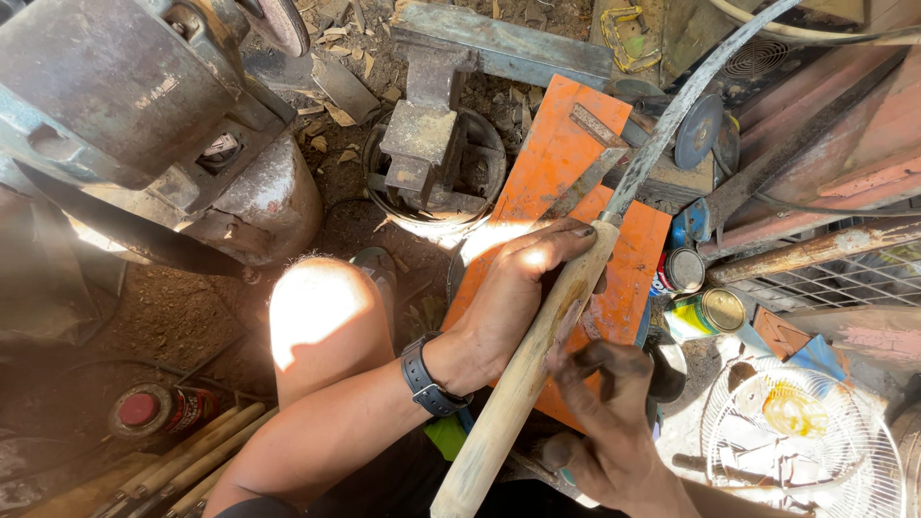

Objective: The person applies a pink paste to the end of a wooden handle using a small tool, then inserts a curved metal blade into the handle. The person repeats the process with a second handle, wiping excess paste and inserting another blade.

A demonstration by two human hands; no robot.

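Handle (508, 403) of pale wood, slanting from bottom centre up to mid-frame, with a long curved blade (676, 105) running on toward the upper right corner. Seen from the head view only.

Held out over an orange plate (566, 144) at centre, just right of a sunlit knee (317, 317). Looks like a step of checking or seating the blade where it meets the wood, judging by both hands gathered on the upper half of the handle. Calls next for a steady hold at the joint and fingers kept off the blade's edge; risk of a slip toward the knee.

Left hand (513, 302), with a dark watch (427, 379) on its wrist, wrapped around the handle just below the joint. Fingers closed round the wood from behind, thumb (566, 235) laid flat along the top, tip almost at the blade.

Right hand (609, 422), blackened with grime, at lower right of centre. Fingers (590, 360) loosely spread and half curled, gripping nothing, tips at or just beside the handle's right flank; cannot tell whether truly touching.

Around: an anvil (422, 134) at upper centre, a grinder (125, 86) at upper left, cans (710, 312) at right, a fan guard (796, 432) at lower right, spare wooden sticks (192, 460) at lower left.
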